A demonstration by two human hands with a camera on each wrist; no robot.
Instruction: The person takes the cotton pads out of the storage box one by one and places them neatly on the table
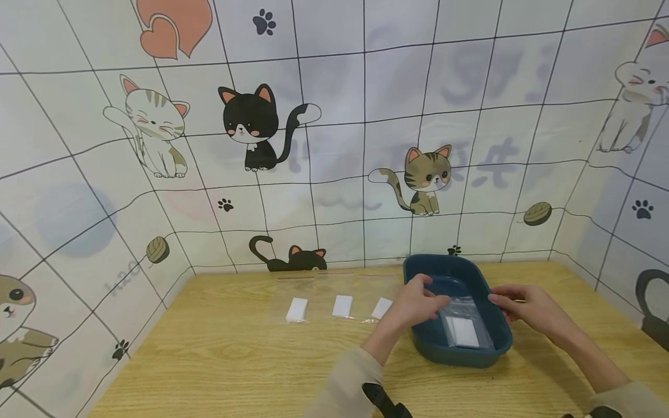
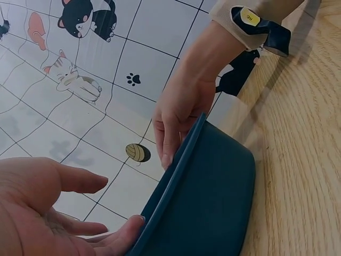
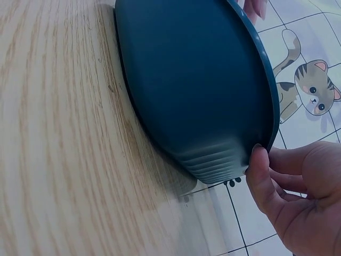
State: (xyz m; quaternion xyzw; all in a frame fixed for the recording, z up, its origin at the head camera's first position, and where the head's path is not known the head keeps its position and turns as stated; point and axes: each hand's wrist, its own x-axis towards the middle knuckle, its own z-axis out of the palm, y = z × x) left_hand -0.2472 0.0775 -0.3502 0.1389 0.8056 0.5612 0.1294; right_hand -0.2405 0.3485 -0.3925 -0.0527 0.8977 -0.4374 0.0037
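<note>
A dark blue plastic basin (image 1: 455, 355) stands on the wooden table. Inside lie clear zip bags, the top one with a white rectangular piece (image 1: 464, 332) in it. My right hand (image 1: 525, 305) pinches the basin's right rim between thumb and fingers, as the right wrist view also shows at close range. Over the left rim reaches my left hand (image 1: 418, 301). Its fingers are loosely extended, and in the left wrist view a fingertip (image 2: 134, 224) touches the rim while the thumb stands apart from it.
Three clear zip bags lie in a row left of the basin, holding white pieces: left (image 1: 297, 310), middle (image 1: 342, 306) and right (image 1: 381, 308). A cat-patterned cloth (image 1: 334, 145) hangs behind the table (image 1: 225, 354). A dark looped object (image 1: 653, 307) shows at the right edge.
</note>
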